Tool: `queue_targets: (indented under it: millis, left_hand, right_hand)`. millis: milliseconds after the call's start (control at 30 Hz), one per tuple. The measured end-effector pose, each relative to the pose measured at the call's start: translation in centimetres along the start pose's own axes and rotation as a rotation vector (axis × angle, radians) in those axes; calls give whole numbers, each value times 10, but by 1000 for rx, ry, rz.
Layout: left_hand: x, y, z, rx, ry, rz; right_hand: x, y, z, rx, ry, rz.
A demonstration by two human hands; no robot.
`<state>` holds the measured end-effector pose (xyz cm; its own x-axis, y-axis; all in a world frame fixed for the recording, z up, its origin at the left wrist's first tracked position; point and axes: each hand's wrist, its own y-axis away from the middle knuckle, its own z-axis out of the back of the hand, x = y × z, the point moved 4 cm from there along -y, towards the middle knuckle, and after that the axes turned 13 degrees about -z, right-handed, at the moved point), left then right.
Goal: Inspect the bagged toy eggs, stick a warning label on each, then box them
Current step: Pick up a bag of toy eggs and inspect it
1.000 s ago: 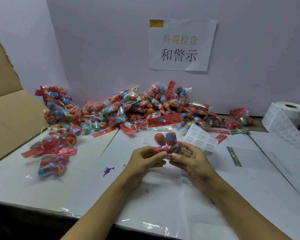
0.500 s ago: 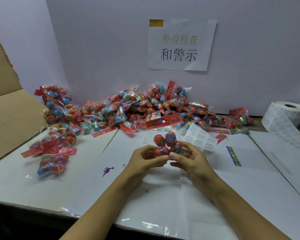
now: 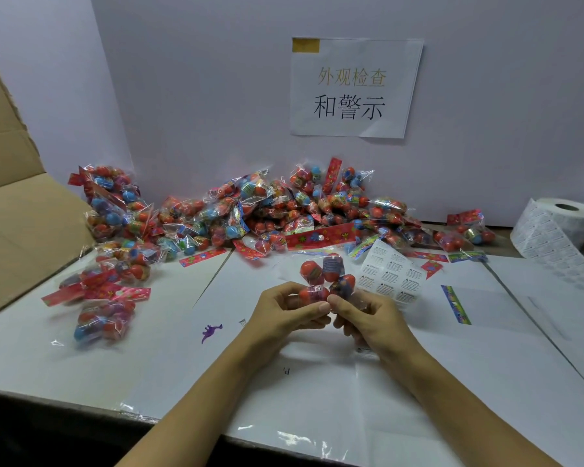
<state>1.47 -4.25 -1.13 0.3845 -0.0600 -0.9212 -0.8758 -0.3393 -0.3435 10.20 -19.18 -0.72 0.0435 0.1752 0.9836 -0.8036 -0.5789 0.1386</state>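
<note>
Barely shifting since before, both hands, left hand (image 3: 285, 310) and right hand (image 3: 373, 318), are pinching one clear bag (image 3: 327, 281) containing red eggs.

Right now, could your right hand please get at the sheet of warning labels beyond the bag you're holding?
Probably yes, once it lets go: the right hand is gripping the bag of eggs with the left hand. The label sheet lies flat just beyond its fingers, uncovered.

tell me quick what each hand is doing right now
Left hand: closed on the clear plastic bag of red and purple toy eggs, pinching its lower edge.
Right hand: closed on the same bag, from the other side.
</note>
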Motion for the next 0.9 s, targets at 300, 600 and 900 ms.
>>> queue_targets:
  millis: [300,600,900]
  left_hand:
    - [-8,-3,3,-26,48,0]
    - [-17,-2,6,44,134,38]
    - [-20,-2,7,58,241,65]
  right_hand:
    - [9,2,-4,79,-100,122]
    - [18,8,-5,123,-80,170]
    - [19,9,-6,120,-74,173]
